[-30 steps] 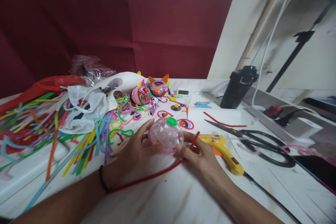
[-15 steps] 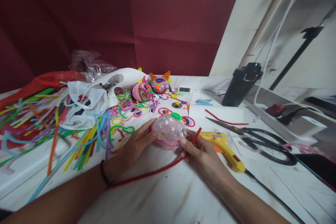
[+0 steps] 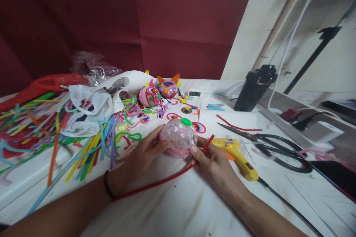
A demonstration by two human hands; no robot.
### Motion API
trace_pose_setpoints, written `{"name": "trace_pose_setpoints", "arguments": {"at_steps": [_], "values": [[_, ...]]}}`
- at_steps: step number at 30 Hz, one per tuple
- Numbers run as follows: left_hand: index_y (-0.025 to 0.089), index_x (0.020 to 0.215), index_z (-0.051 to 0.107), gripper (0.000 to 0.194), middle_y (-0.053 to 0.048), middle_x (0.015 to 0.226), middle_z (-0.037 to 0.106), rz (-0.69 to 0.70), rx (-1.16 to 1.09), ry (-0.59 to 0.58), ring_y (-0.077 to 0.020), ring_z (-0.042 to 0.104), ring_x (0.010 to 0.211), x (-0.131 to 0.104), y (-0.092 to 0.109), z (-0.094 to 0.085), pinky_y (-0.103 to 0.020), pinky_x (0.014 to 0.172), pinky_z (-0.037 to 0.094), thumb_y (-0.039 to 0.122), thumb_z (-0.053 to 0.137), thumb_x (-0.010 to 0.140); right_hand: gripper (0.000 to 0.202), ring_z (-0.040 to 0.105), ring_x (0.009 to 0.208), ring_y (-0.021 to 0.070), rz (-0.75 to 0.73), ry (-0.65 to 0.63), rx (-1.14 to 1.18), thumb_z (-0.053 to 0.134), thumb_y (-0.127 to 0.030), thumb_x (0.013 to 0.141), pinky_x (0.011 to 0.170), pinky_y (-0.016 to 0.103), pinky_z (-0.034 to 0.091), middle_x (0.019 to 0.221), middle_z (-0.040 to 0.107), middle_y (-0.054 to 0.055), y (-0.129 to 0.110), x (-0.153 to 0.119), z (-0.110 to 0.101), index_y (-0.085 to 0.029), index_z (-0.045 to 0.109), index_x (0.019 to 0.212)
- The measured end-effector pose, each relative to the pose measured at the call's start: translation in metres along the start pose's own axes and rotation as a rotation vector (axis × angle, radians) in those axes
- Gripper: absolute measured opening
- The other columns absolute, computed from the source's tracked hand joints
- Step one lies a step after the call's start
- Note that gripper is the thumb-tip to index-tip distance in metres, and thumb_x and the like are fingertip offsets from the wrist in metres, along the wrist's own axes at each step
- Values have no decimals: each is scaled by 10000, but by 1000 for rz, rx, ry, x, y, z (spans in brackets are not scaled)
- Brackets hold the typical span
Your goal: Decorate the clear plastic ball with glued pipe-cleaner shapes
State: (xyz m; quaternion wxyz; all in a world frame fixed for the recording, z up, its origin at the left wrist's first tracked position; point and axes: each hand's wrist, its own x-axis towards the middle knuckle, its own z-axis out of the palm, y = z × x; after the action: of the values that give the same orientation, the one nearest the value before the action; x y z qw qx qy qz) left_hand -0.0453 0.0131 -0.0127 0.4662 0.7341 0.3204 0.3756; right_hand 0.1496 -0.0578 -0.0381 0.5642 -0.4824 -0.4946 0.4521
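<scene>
Clear ball (image 3: pixel 179 137), green cap (image 3: pixel 186 122) uppermost, sits between both hands at the middle of the white table (image 3: pixel 178 211); whether it rests on the surface is unclear. The left hand (image 3: pixel 147 150) curls around its left side, thumb on the near face, probably to steady it. The right hand (image 3: pixel 213 157) pinches a red fuzzy stem (image 3: pixel 158 182) between thumb and fingers against the ball's right side, seemingly to control that end while the length trails leftward. Yellow glue gun (image 3: pixel 244 164) and scissors (image 3: pixel 264 142) lie to the right, likely for easy reach.
</scene>
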Motion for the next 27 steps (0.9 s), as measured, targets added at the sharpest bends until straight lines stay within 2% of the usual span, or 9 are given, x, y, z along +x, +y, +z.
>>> {"name": "trace_pose_setpoints", "arguments": {"at_steps": [5,9,15,18,21,27], "values": [[237,1372,522,546,-27,1456,522,5,-5,10,-296,404,1384,-1,-1,0,-439,1182,291,461,612,883,473,483,591,118,-3,-7,0,652,-500,841,535,253,349,699,576,4,-2,-2,2,-116,607,1114],[252,1380,508,541,-20,1466,509,14,-29,25,-283,387,1396,-3,-7,1,-413,1179,306,406,640,879,536,457,557,110,1,-21,-17,647,-505,838,518,246,345,654,550,-17,-2,-3,3,-101,555,1179],[326,1493,307,801,-26,1587,310,32,-280,0,-302,295,1442,-4,-19,-3,-424,1154,360,307,738,818,658,436,486,110,29,-43,-54,643,-535,821,471,244,337,568,518,-46,-3,-4,3,-71,477,1256],[320,1507,273,865,-48,1607,254,59,-293,-31,-317,241,1459,-2,-23,-7,-453,1168,326,271,765,796,636,485,523,112,25,-47,-33,678,-527,791,494,248,382,684,564,-9,-1,-3,4,-101,499,1228],[272,1494,317,864,-85,1608,241,84,-242,-50,-335,216,1464,1,-24,-11,-491,1181,284,292,788,770,620,495,519,102,18,-10,-5,709,-530,754,493,255,409,792,590,22,3,-3,4,-128,523,1188],[274,1450,397,805,-98,1619,194,166,-186,-85,-322,210,1469,4,-31,-16,-487,1182,275,282,801,753,525,499,501,122,52,-22,0,727,-537,737,491,261,423,604,493,-53,3,-4,5,-165,544,1060]]}}
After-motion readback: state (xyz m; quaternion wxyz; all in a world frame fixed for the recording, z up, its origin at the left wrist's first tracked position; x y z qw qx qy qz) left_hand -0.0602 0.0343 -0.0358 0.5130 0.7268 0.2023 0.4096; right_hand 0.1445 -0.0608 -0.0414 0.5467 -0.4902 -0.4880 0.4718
